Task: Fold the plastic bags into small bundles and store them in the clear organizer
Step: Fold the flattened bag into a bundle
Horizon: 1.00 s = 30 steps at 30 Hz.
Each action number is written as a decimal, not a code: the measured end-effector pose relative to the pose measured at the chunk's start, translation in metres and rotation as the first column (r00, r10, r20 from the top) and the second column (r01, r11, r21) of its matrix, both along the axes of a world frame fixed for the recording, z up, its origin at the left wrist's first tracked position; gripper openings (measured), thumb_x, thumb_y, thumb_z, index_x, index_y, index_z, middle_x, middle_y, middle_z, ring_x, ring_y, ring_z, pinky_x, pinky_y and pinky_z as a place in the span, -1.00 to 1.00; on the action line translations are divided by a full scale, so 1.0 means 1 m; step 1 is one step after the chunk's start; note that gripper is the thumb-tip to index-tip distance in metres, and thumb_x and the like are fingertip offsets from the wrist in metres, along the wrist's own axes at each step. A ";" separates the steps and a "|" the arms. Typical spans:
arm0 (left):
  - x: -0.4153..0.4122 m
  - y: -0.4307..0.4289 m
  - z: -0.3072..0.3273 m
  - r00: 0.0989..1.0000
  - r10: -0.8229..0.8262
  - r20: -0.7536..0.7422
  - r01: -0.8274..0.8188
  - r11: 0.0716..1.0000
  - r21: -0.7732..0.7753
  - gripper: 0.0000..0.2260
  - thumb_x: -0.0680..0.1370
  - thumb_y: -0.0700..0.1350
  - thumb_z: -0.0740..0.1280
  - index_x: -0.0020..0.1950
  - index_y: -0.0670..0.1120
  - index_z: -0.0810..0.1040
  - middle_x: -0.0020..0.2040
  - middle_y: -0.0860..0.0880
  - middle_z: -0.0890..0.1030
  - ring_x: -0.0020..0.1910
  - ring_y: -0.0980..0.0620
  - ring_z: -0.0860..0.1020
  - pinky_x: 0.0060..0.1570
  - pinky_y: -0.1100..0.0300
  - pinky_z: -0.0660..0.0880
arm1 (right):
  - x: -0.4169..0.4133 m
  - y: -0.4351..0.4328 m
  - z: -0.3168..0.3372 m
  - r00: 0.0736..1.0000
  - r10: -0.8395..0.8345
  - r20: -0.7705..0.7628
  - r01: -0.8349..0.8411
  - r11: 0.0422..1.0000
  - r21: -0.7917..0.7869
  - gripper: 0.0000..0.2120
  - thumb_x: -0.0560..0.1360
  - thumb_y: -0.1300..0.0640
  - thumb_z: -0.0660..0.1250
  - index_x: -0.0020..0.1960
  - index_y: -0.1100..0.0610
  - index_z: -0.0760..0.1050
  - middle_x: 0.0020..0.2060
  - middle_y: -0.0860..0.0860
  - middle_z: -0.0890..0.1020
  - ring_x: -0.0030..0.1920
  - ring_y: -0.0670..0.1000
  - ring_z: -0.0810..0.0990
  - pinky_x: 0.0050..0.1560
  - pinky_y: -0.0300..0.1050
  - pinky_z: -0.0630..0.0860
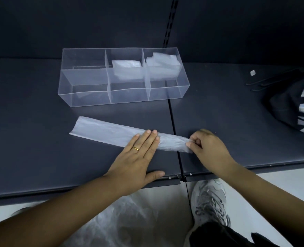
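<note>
Translucent plastic bag (112, 132), flattened to a long narrow strip, lying slantwise on dark shelf (31, 139) toward the front edge, left end further back than right, right part crossing the seam (173, 125) between two shelf panels. Left hand (140, 155) laid flat on the strip, right of its middle, fingers straight and close together, pressing the plastic down; thumb spread out along the shelf's front edge; gold ring (135, 149) on one finger. Right hand (208, 145) at the strip's right end, fingers curled, thumb and forefinger pinching the plastic. Clear organizer (87, 97) behind the strip and apart from it, set nearer the back of the shelf; six compartments, two rows of three. Folded bundles (126, 68) in the back-row middle compartment; taller stack of bundles (162, 66) in the back-row right compartment. Toward the shelf's right edge: dark bag (286, 104) with striped cloth showing, thin black rods (272, 81) just behind it, small pale scrap (253, 72) near the rods. Below the front edge, on pale floor: loose heap of clear plastic (129, 216), blurred; grey-white laced shoe (210, 202) just right of the heap, dark trouser leg above it in the near corner.
</note>
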<state>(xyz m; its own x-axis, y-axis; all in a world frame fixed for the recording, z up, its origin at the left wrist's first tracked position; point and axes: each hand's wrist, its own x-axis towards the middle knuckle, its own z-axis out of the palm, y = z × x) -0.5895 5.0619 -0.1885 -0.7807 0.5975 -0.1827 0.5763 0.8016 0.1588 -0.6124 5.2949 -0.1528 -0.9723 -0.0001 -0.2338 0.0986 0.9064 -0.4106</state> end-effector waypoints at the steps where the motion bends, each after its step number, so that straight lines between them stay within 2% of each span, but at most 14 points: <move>1: 0.000 0.000 0.000 1.000 0.000 0.003 0.000 1.000 0.002 -0.22 0.51 0.39 -0.26 0.54 -0.13 -0.27 0.55 -0.06 -0.29 0.50 0.00 -0.34 0.50 0.00 -0.23 | -0.002 0.001 0.006 0.998 -0.008 0.062 0.011 0.999 -0.042 -0.85 0.53 0.11 0.32 -0.20 0.11 0.52 -0.27 -0.07 0.49 -0.26 -0.06 0.44 -0.25 -0.23 0.33; 3: 0.001 -0.002 0.002 1.000 0.004 0.003 -0.004 1.000 0.024 -0.21 0.51 0.39 -0.25 0.53 -0.11 -0.30 0.54 -0.05 -0.31 0.49 0.02 -0.38 0.49 0.03 -0.27 | -0.005 0.000 0.022 0.964 -0.067 0.257 0.149 0.937 -0.315 -0.80 0.53 0.14 0.33 -0.26 0.15 0.52 -0.41 -0.06 0.50 -0.35 -0.06 0.41 -0.32 -0.26 0.32; 5: 0.006 -0.001 0.008 0.999 0.047 -0.023 -0.045 0.994 0.099 -0.19 0.51 0.40 -0.16 0.54 -0.12 -0.26 0.55 -0.06 -0.29 0.50 0.02 -0.35 0.49 0.04 -0.27 | -0.004 -0.006 0.042 0.872 -0.104 0.478 0.414 0.676 -0.610 -0.86 0.45 0.18 0.39 -0.25 0.20 0.50 -0.46 -0.01 0.47 -0.41 -0.06 0.39 -0.36 -0.28 0.33; 7: 0.016 0.007 0.017 0.991 0.127 -0.042 -0.112 0.959 0.262 -0.16 0.49 0.39 -0.02 0.55 -0.14 -0.17 0.56 -0.07 -0.19 0.53 0.02 -0.25 0.49 0.07 -0.23 | -0.001 -0.015 0.060 0.778 -0.026 0.628 0.568 0.455 -0.685 -0.80 0.31 0.13 0.44 -0.15 0.21 0.51 -0.41 0.03 0.46 -0.43 -0.06 0.40 -0.40 -0.27 0.36; 9: 0.027 0.021 0.028 0.977 0.213 -0.015 -0.184 0.873 0.452 -0.18 0.48 0.32 0.12 0.55 -0.15 -0.03 0.57 -0.07 -0.02 0.55 0.03 -0.09 0.49 0.13 -0.13 | 0.004 -0.029 0.073 0.726 0.110 0.679 0.588 0.412 -0.696 -0.69 0.28 0.09 0.46 -0.05 0.22 0.52 -0.36 0.05 0.47 -0.42 -0.07 0.41 -0.40 -0.29 0.38; 12: 0.035 0.032 0.048 0.913 0.340 0.226 -0.393 0.586 0.708 -0.36 0.49 0.04 0.32 0.51 -0.04 0.18 0.46 -0.01 0.34 0.45 0.09 0.26 0.42 0.25 0.18 | 0.011 -0.049 0.088 0.699 0.292 0.652 0.538 0.385 -0.749 -0.74 0.36 0.09 0.50 -0.05 0.21 0.56 -0.32 0.06 0.49 -0.41 -0.09 0.41 -0.40 -0.31 0.40; 14: 0.035 0.027 0.060 0.875 0.322 0.361 -0.472 0.403 0.785 -0.65 0.55 -0.12 0.29 0.34 0.08 0.46 0.15 0.13 0.59 0.15 0.13 0.53 0.16 0.37 0.40 | 0.010 -0.055 0.095 0.723 0.374 0.580 0.470 0.350 -0.811 -0.77 0.41 0.05 0.48 -0.08 0.20 0.59 -0.34 0.04 0.51 -0.40 -0.09 0.42 -0.38 -0.31 0.41; 15: 0.034 0.024 0.066 0.869 0.294 0.398 -0.485 0.348 0.802 -0.80 0.61 -0.12 0.25 0.18 0.09 0.55 -0.08 0.16 0.61 -0.08 0.14 0.56 -0.01 0.43 0.41 | 0.007 -0.056 0.096 0.760 0.384 0.524 0.413 0.338 -0.846 -0.74 0.42 0.01 0.45 -0.07 0.22 0.59 -0.32 0.04 0.54 -0.39 -0.09 0.43 -0.37 -0.31 0.42; 16: 0.032 0.019 0.072 0.852 0.261 0.453 -0.517 0.285 0.807 -0.85 0.64 -0.08 0.21 0.09 0.06 0.57 -0.21 0.11 0.57 -0.22 0.16 0.50 -0.11 0.43 0.39 | 0.003 -0.055 0.095 0.810 0.371 0.454 0.338 0.337 -0.879 -0.68 0.43 -0.01 0.43 -0.02 0.24 0.57 -0.26 0.05 0.57 -0.37 -0.10 0.45 -0.34 -0.31 0.43; 18: 0.024 0.009 0.079 0.769 0.176 0.614 -0.637 0.129 0.760 -0.78 0.61 -0.04 0.19 0.11 0.00 0.61 -0.18 0.08 0.62 -0.16 0.17 0.53 -0.07 0.42 0.39 | -0.006 -0.054 0.088 0.889 0.329 0.318 0.179 0.390 -0.903 -0.56 0.43 -0.02 0.42 0.21 0.20 0.49 -0.02 0.00 0.63 -0.33 -0.11 0.46 -0.27 -0.28 0.45; 20: 0.015 -0.004 0.079 0.662 0.090 0.744 -0.747 0.008 0.664 -0.77 0.61 -0.11 0.21 0.15 -0.09 0.61 -0.02 0.06 0.69 0.01 0.18 0.62 -0.01 0.44 0.45 | -0.014 -0.057 0.075 0.875 0.392 0.284 0.089 0.448 -0.890 -0.41 0.38 0.08 0.42 0.38 0.02 0.36 0.23 -0.08 0.56 -0.31 -0.10 0.42 -0.22 -0.25 0.44; 21: 0.011 -0.010 0.078 0.613 0.041 0.789 -0.789 -0.025 0.614 -0.77 0.62 -0.12 0.20 0.18 -0.12 0.59 0.01 0.01 0.69 0.05 0.14 0.63 0.01 0.42 0.48 | -0.015 -0.063 0.067 0.842 0.449 0.299 0.066 0.465 -0.883 -0.37 0.40 0.18 0.42 0.41 -0.02 0.31 0.25 -0.06 0.55 -0.29 -0.10 0.42 -0.22 -0.24 0.44; 25: -0.001 -0.027 0.070 0.441 -0.145 0.886 -0.896 -0.128 0.425 -0.73 0.65 -0.15 0.13 0.25 -0.20 0.53 0.09 -0.17 0.66 0.11 -0.06 0.63 0.06 0.20 0.56 | -0.013 -0.091 0.036 0.829 0.445 0.339 0.039 0.558 -0.829 -0.54 0.46 0.34 0.39 0.31 0.10 0.43 0.00 0.02 0.64 -0.14 -0.04 0.52 -0.28 -0.23 0.45; 30: -0.004 -0.046 0.051 0.316 -0.221 0.923 -0.942 -0.192 0.277 -0.73 0.65 -0.13 0.12 0.25 -0.18 0.51 0.12 -0.15 0.65 0.12 -0.06 0.62 0.08 0.13 0.57 | -0.007 -0.108 0.017 0.845 0.318 0.429 0.116 0.675 -0.729 -0.76 0.47 0.26 0.42 0.12 0.16 0.53 -0.11 0.04 0.70 -0.35 -0.12 0.51 -0.32 -0.26 0.44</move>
